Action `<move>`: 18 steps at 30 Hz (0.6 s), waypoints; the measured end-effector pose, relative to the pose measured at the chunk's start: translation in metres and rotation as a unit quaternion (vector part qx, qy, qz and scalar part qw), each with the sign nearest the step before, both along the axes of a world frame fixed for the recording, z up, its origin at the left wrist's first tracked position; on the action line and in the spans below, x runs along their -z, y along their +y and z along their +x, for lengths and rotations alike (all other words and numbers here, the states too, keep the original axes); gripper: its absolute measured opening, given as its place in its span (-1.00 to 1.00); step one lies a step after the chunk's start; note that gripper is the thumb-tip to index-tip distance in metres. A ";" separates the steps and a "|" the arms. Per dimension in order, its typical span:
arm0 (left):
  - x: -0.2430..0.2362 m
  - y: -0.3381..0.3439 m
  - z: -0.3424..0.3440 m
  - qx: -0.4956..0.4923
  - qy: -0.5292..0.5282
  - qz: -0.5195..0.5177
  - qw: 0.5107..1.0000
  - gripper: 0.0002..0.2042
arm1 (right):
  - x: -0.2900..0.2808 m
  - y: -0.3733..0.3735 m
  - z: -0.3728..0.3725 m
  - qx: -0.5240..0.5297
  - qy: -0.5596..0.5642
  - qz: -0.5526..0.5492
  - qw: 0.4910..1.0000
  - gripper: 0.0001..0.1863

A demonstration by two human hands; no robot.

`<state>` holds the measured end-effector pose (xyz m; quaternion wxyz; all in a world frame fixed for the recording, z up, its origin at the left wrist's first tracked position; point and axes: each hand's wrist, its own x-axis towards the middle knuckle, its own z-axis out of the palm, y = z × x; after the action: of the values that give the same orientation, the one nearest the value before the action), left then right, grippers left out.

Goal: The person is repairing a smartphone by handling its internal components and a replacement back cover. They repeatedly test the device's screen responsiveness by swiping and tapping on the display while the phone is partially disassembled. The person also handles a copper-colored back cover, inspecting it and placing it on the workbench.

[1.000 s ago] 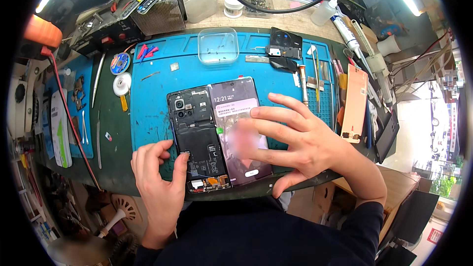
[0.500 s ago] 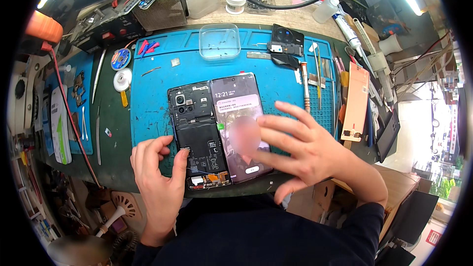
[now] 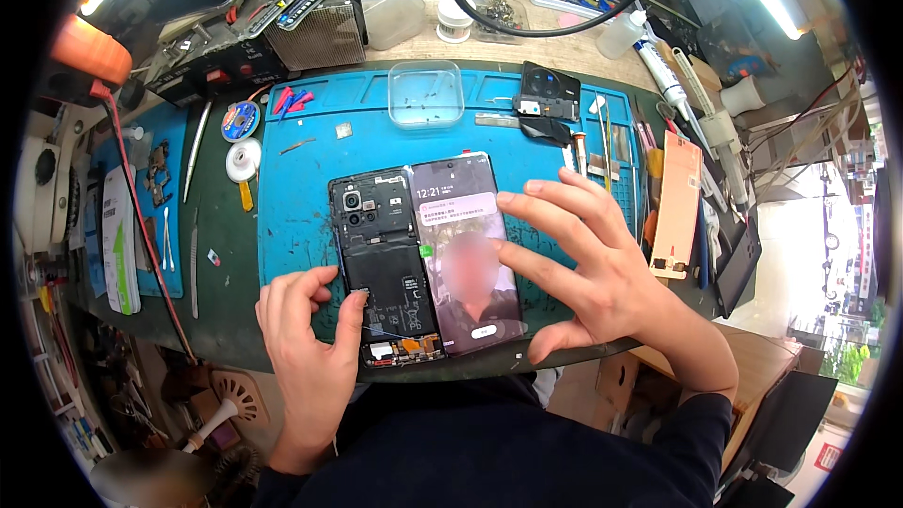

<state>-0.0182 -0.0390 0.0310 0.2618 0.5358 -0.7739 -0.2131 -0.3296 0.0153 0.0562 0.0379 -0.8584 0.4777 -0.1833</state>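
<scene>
An opened phone lies on the blue mat. Its black body (image 3: 384,263), with camera block, battery and bare lower circuitry showing, sits at the left, and its lit screen (image 3: 458,310) rests face up right beside it. My left hand (image 3: 310,339) grips the left edge of the phone body, thumb on top and fingers curled at the side. Over the right edge of the screen my right hand (image 3: 593,273) has its fingers spread, with two fingertips at or just above the glass; contact is unclear. A thin blue wire crosses the lower part of the body.
A clear plastic box (image 3: 426,120) with tiny parts stands on the mat (image 3: 301,188) behind the phone. Further right lie a black camera cover (image 3: 550,89), a screwdriver (image 3: 579,152) and tweezers. To the left are a solder spool (image 3: 241,119) and cotton swabs (image 3: 167,237).
My right hand's fingers have drawn back from the middle of the screen toward its right edge and lifted. The left hand keeps its hold. The whole view has shifted slightly.
</scene>
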 end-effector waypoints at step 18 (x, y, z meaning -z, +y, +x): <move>0.003 -0.001 0.003 0.012 0.006 -0.016 1.000 -0.68 | -0.005 -0.046 0.016 0.153 -0.085 0.041 0.984 -0.72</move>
<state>-0.0153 -0.0398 0.0282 0.2723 0.5214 -0.7817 -0.2071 -0.3140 -0.0307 0.0613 0.0848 -0.7544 0.6053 -0.2395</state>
